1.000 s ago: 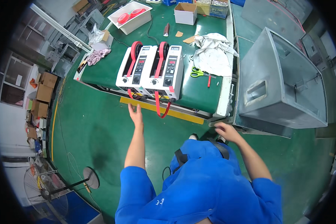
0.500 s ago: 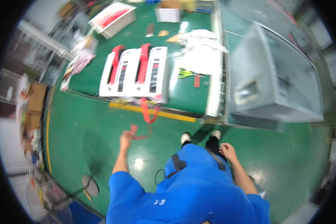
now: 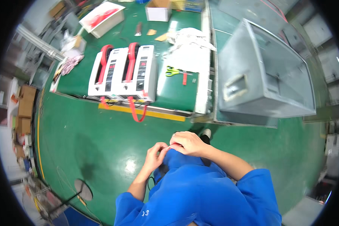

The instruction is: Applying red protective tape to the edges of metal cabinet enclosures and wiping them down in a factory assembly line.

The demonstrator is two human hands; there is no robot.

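My left hand (image 3: 155,157) and my right hand (image 3: 188,144) meet in front of my waist, fingers closed in a pinch. A small bit of red tape (image 3: 173,145) shows between the fingertips; the rest is hidden by my hands. Ahead, on the green bench, stand two white tape dispensers (image 3: 148,69), each with a roll of red tape (image 3: 131,62) on top. From their front hangs a loop of red tape (image 3: 134,113) over the bench edge, with a shorter piece beside it.
Green-handled scissors (image 3: 172,71), a small red piece (image 3: 184,78) and white cloth (image 3: 188,49) lie right of the dispensers. A white bin (image 3: 101,20) stands behind. At right is a large grey metal box (image 3: 267,71). A round-based stand (image 3: 83,189) is at lower left.
My left hand has come inward with the red tape strip, and my right hand has risen from my side to meet it. The view has shifted slightly to the right.
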